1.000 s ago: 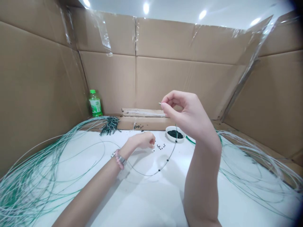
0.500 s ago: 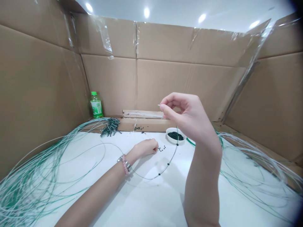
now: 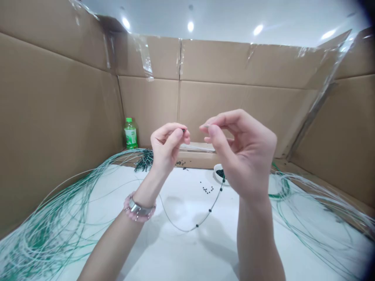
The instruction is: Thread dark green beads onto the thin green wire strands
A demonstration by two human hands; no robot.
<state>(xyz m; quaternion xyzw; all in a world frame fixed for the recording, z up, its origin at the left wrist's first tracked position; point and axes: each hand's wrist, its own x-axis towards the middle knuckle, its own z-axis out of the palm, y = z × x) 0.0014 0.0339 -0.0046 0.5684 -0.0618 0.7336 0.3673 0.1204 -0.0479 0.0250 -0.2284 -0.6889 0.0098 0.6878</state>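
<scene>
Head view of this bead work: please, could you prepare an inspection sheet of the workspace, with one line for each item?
surface: white tabletop.
job's things: thin strand with dark beads threaded on it; white bowl of dark beads; loose beads.
clutter: green-and-white strand coils; bundled strand pieces; green-labelled bottle.
hands: left hand pinches a dark bead; right hand pinches a pale tip.
cables: nothing seen.
surroundings: taped cardboard walls.
</scene>
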